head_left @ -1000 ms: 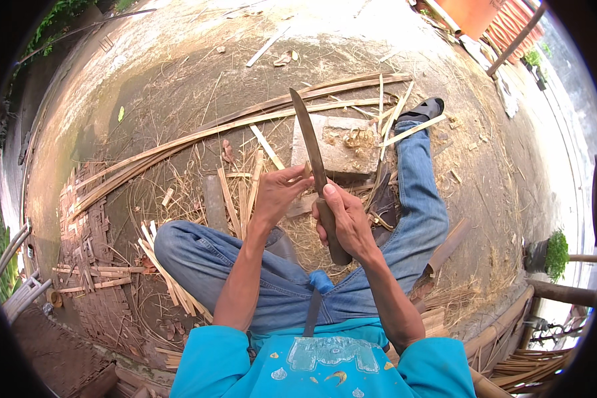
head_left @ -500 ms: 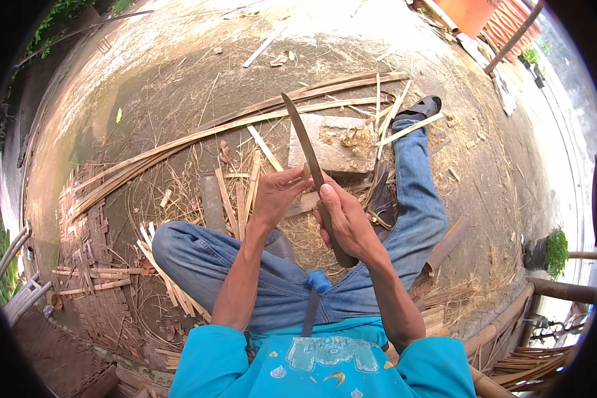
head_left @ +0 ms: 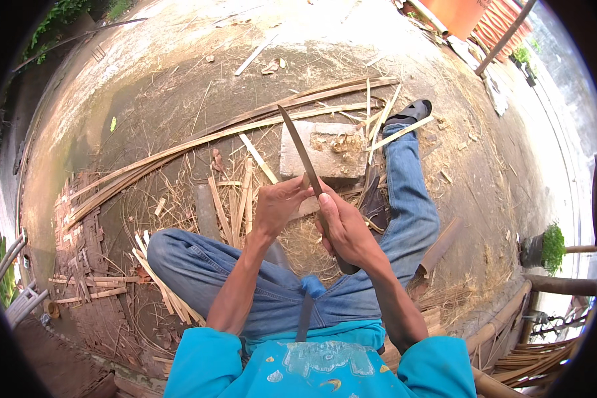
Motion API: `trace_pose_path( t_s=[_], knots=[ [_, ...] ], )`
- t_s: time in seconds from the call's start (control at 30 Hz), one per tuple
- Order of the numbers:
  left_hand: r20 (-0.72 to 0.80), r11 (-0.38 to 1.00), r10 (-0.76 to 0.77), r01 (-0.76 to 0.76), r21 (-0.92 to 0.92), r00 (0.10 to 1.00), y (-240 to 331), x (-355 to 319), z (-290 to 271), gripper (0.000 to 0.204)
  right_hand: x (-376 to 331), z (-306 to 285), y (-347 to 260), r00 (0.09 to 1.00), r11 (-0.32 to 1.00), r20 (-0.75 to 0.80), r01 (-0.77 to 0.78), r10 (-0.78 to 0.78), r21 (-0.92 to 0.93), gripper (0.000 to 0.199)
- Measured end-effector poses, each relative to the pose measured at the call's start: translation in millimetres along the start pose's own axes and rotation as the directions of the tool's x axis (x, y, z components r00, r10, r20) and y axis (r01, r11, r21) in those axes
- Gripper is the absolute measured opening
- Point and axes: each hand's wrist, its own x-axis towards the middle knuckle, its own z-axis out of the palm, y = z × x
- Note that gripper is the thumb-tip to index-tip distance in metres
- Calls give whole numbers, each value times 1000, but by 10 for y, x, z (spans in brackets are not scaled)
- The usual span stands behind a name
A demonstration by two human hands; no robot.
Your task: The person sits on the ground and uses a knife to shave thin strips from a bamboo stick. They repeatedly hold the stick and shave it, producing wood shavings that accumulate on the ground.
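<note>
A long dark-bladed knife points up and away over a pale block. My right hand is wrapped round its lower part, thumb laid along the flat; the butt end sticks out below the palm. On the blade's left side, my left hand has thumb and fingers pinched together close to the metal. A small tan piece shows at those fingertips, partly hidden behind the blade; it looks like a sliver of wood or bamboo. Curled shavings lie on the block.
Long split strips cross the ground beyond my knees. Short pale strips lie beside the block, with more by my left knee. One strip rests across my right ankle. A woven mat is at left, a potted plant at right.
The whole view has shifted slightly, with the scene sliding left and the near ground a little lower. Both hands keep nearly the same hold at the knife.
</note>
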Motion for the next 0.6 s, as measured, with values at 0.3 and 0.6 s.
trace_pose_path(
  t_s=[0.3,0.6],
  knots=[
    [-26,986,-55,59,158,998,-746,-92,66,57,22,4,-10,1000,996,-3,10,-10,-88,50],
    [13,879,-106,87,469,994,-884,-137,110,77,85,-53,216,998,994,-23,55,-58,-99,52]
  ],
)
